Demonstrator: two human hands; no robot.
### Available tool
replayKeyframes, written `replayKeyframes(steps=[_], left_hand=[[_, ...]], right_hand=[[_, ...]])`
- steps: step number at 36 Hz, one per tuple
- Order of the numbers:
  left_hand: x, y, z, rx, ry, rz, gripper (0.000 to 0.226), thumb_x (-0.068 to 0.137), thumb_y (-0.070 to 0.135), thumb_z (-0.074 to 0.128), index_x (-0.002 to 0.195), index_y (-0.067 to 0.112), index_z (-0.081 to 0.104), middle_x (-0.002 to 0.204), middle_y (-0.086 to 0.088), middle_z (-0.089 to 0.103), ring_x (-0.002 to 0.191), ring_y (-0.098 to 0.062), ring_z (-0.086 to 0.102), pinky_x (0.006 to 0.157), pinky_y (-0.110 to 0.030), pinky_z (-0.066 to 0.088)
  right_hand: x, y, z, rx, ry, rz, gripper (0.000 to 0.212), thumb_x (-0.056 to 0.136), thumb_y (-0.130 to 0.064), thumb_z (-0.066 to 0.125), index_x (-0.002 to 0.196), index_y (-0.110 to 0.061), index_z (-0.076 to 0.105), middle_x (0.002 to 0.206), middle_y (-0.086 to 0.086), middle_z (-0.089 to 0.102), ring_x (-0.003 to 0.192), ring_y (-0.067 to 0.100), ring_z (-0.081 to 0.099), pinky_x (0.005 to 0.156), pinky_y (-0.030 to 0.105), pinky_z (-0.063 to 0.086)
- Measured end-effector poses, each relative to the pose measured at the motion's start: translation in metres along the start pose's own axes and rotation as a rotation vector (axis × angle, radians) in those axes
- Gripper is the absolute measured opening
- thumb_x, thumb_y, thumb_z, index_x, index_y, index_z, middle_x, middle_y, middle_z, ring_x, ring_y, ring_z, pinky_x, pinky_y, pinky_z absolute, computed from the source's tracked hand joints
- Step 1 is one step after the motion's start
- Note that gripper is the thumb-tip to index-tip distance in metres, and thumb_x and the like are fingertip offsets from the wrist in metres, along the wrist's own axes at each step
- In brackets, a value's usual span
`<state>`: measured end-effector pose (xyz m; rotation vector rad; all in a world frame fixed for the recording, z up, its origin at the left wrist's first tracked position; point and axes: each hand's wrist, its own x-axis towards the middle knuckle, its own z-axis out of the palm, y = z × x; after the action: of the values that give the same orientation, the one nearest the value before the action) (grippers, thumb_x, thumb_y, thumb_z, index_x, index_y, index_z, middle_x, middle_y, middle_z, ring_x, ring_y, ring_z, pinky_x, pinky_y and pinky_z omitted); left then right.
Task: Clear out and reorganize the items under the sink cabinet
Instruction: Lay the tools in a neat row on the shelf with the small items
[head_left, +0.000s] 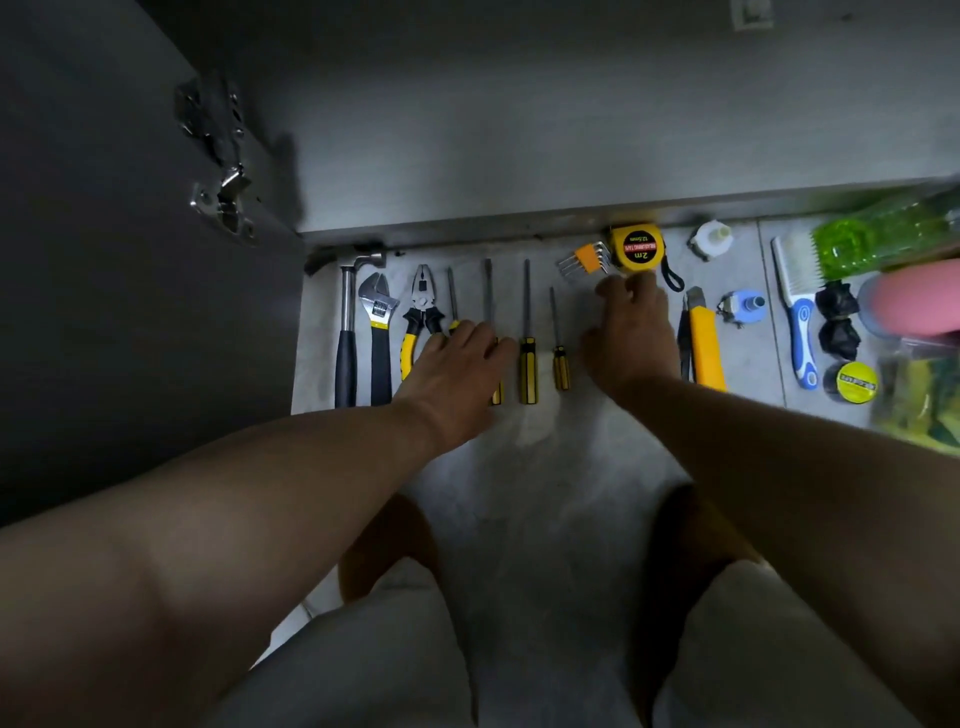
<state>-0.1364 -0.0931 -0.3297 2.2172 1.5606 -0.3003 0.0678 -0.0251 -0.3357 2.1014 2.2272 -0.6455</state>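
Note:
Tools lie in a row on the grey floor (540, 493) before the open sink cabinet (519, 130): a hammer (345, 332), a wrench (379, 332), yellow-handled pliers (423, 306), several screwdrivers (527, 358), orange hex keys (584, 260), a yellow tape measure (636, 247) and a yellow utility knife (704, 348). My left hand (457, 374) rests palm down over the handles of two screwdrivers beside the pliers. My right hand (631, 338) reaches forward, with its fingertips at the tape measure's near edge. Whether they grip it is unclear.
To the right lie a white-and-blue brush (797, 312), black bundles (836, 322), a green bottle (883, 234), a pink cylinder (914, 296), a tape roll (857, 382) and small white (710, 239) and blue (743, 309) fittings. The dark cabinet door (104, 260) stands open at left. My knees are below.

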Motion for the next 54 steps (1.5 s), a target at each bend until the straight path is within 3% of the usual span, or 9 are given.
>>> replayKeyframes(steps=[4,8,16,25,31,36,42,50,54], left_hand=[[0.011,0.005,-0.008,-0.042,0.076,0.043,0.065,0.083,0.042,0.069,0.138,0.02,0.044,0.127,-0.004,0.044,0.121,-0.025,0.041,0.098,-0.04,0.038],[0.032,0.013,-0.026,-0.104,0.11,0.082,0.049,0.084,0.032,0.065,0.13,0.017,0.054,0.124,-0.005,0.045,0.119,-0.026,0.044,0.092,-0.038,0.04],[0.1,0.041,-0.047,-0.111,-0.002,0.052,0.069,0.089,0.027,0.062,0.153,0.022,0.037,0.161,-0.009,0.023,0.139,-0.033,0.038,0.11,-0.042,0.035],[0.13,0.056,-0.048,0.037,-0.043,0.006,0.074,0.089,0.024,0.059,0.156,0.011,0.029,0.163,-0.009,0.02,0.148,-0.029,0.027,0.117,-0.041,0.027],[0.128,0.049,-0.047,0.13,-0.063,0.039,0.078,0.091,0.024,0.059,0.158,0.007,0.024,0.167,-0.011,0.014,0.153,-0.028,0.017,0.12,-0.044,0.023],[0.129,0.048,-0.049,0.081,-0.121,0.005,0.084,0.095,0.029,0.056,0.162,0.008,0.01,0.171,-0.009,0.001,0.157,-0.025,0.004,0.124,-0.045,0.018],[0.112,0.074,-0.04,-0.033,0.015,0.077,0.046,0.087,0.017,0.057,0.133,0.011,0.052,0.141,-0.015,0.041,0.13,-0.034,0.042,0.104,-0.042,0.036],[0.095,0.143,-0.01,-0.095,-0.109,0.202,0.069,0.095,0.022,0.056,0.157,0.034,0.029,0.148,-0.012,0.032,0.134,-0.032,0.035,0.107,-0.042,0.033],[0.097,0.161,-0.005,-0.028,-0.112,0.177,0.064,0.093,0.028,0.059,0.153,0.031,0.036,0.145,-0.009,0.035,0.132,-0.031,0.035,0.106,-0.044,0.034]], right_hand=[[0.037,0.008,-0.016,-0.294,-0.035,-0.204,0.062,0.08,-0.022,0.065,0.139,-0.015,0.046,0.143,0.016,0.04,0.132,0.037,0.037,0.1,0.049,0.041],[0.057,0.018,-0.025,-0.426,-0.15,-0.188,0.076,0.08,-0.026,0.066,0.148,-0.017,0.034,0.154,0.015,0.027,0.144,0.037,0.024,0.109,0.051,0.038],[0.063,0.05,-0.046,-0.436,-0.36,-0.254,0.095,0.084,-0.023,0.063,0.161,-0.025,0.008,0.169,0.002,-0.006,0.155,0.026,-0.003,0.115,0.048,0.036],[0.064,0.078,-0.064,-0.385,-0.401,-0.251,0.096,0.084,-0.022,0.066,0.162,-0.019,0.009,0.168,0.0,-0.002,0.15,0.029,0.025,0.11,0.042,0.043],[0.056,0.085,-0.062,-0.322,-0.409,-0.25,0.095,0.088,-0.021,0.066,0.162,-0.017,0.007,0.168,-0.001,-0.006,0.151,0.029,0.022,0.11,0.042,0.043],[0.039,0.099,-0.087,-0.383,-0.385,-0.388,0.069,0.088,-0.02,0.059,0.152,-0.016,0.034,0.153,0.008,0.026,0.126,0.035,0.05,0.09,0.047,0.054],[-0.01,0.142,-0.096,-0.389,-0.469,-0.375,0.059,0.091,-0.025,0.06,0.147,-0.022,0.042,0.137,0.011,0.037,0.112,0.034,0.058,0.079,0.036,0.051],[-0.041,0.143,-0.054,-0.104,-0.352,-0.111,0.055,0.093,-0.025,0.063,0.143,-0.019,0.042,0.127,0.015,0.042,0.097,0.036,0.059,0.076,0.044,0.054],[-0.047,0.137,-0.038,-0.029,-0.264,-0.058,0.044,0.093,-0.019,0.062,0.134,-0.015,0.047,0.12,0.017,0.043,0.091,0.037,0.058,0.074,0.045,0.053]])
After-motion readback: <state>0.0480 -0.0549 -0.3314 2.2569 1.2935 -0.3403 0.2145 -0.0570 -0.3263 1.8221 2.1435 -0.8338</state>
